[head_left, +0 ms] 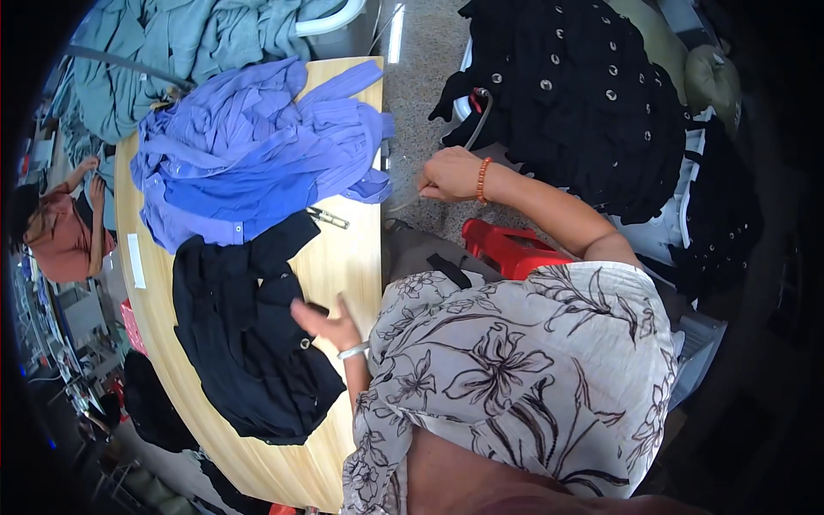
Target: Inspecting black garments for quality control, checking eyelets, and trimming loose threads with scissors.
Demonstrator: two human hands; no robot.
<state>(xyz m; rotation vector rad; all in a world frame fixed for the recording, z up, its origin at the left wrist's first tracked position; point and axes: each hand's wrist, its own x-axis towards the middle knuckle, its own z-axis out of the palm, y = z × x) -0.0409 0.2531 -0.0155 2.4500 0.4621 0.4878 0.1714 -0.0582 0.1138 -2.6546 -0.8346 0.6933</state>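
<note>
A black garment [249, 343] with a few metallic buttons or eyelets lies bunched on the light wooden table [356, 257]. Over its right edge is my left hand [330, 324], thumb and fingers apart and slightly blurred. A small dark piece shows by its fingers; I cannot tell if it is part of the cloth. My right hand [453, 175] is off the table's right side, over the floor, its fingers curled closed. What they hold, if anything, is hidden. Between the black garment and a heap of purple-blue garments [257, 154] lies a small metal tool [329, 218].
Black garments with metal eyelets [592, 103] are piled at the upper right, over a pale container [678, 206]. A red plastic object [511, 245] stands below my right forearm. Grey-green cloth [197, 43] is heaped beyond the table. Another person [64, 232] works at far left.
</note>
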